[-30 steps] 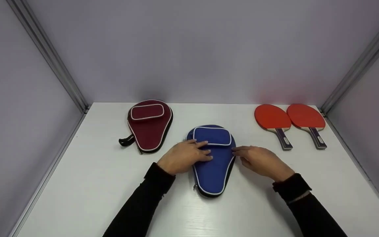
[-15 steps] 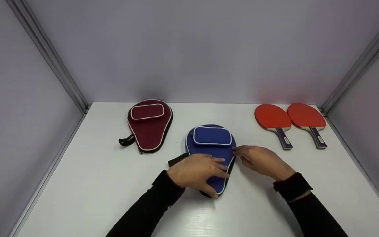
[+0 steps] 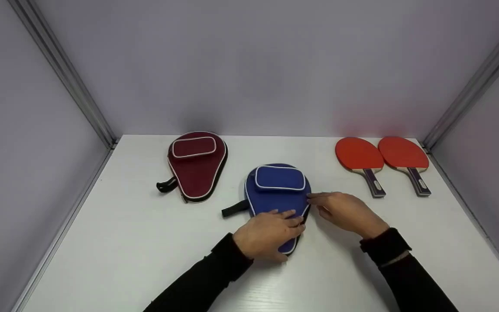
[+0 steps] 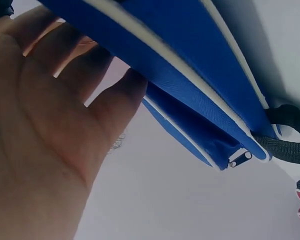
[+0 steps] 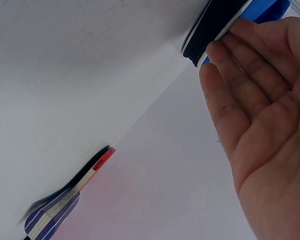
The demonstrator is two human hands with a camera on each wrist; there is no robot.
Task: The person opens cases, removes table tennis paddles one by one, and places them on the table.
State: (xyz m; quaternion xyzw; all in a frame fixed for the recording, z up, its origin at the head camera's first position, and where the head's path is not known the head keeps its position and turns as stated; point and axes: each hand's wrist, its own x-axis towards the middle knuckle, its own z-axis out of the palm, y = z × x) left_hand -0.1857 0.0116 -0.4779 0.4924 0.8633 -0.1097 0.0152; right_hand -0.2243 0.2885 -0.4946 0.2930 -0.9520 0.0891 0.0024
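Your left hand [image 3: 267, 236] rests on the lower half of the blue table tennis bat case [image 3: 275, 200], fingers extended and slightly apart across its front, thumb by the narrow end. Your right hand [image 3: 347, 212] touches the case's right edge with its fingertips; those fingers are straight and lie close together, pinching nothing. The blue case lies flat on the white table [image 3: 124, 255], at the centre front, round end away from you, piped pocket [image 3: 280, 178] uppermost. A zip pull [image 4: 241, 159] shows at that pocket's end in the left wrist view. A black strap [image 3: 235, 209] projects from the case's left side. The interiors of case and pocket are hidden; contents cannot be determined. Farther back on your left, well apart from your hands, lies a maroon bat case [image 3: 197, 173], likewise pocket up, with a black strap loop [image 3: 167, 185] at its left side; its contents are also hidden from view. At the back right, outside both containers, two table tennis bats lie side by side, the left bat [image 3: 359, 154] and right bat [image 3: 403, 152] red face up, handles towards you.
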